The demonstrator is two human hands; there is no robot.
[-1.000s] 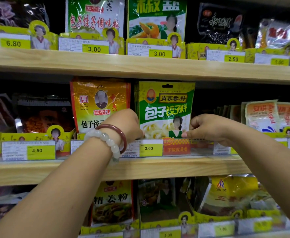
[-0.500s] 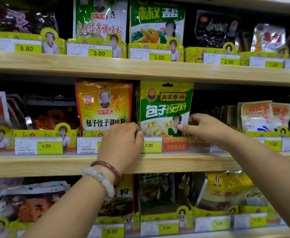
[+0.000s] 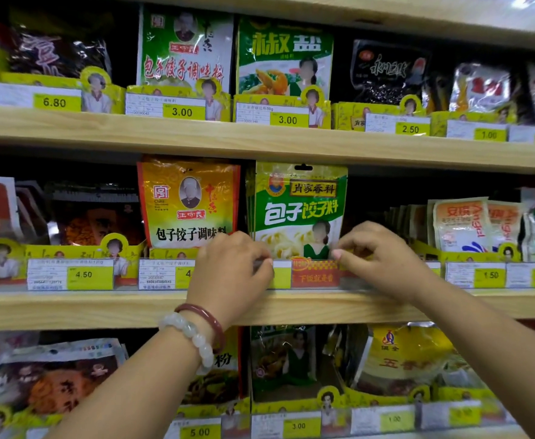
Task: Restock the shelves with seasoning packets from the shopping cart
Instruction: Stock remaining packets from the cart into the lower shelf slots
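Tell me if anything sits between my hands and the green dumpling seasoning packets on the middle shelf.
Nothing visible does. The left hand and right hand are already at the lower corners of the green seasoning packets, which stand upright behind the price label strip on the middle shelf.

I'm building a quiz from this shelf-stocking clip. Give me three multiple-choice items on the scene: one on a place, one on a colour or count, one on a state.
1. Which shelf holds the green dumpling seasoning packets that the hands are at?
A. top
B. middle
C. bottom

2. How many bracelets are on the left wrist?
A. none
B. one
C. two

3. How do the green packets stand?
A. upright
B. flat, face down
C. hanging on a peg

Answers:
1 B: the left hand and right hand flank them at the middle shelf.
2 C: a white beaded bracelet and a red bangle.
3 A: they stand front-facing behind the price-tag rail.
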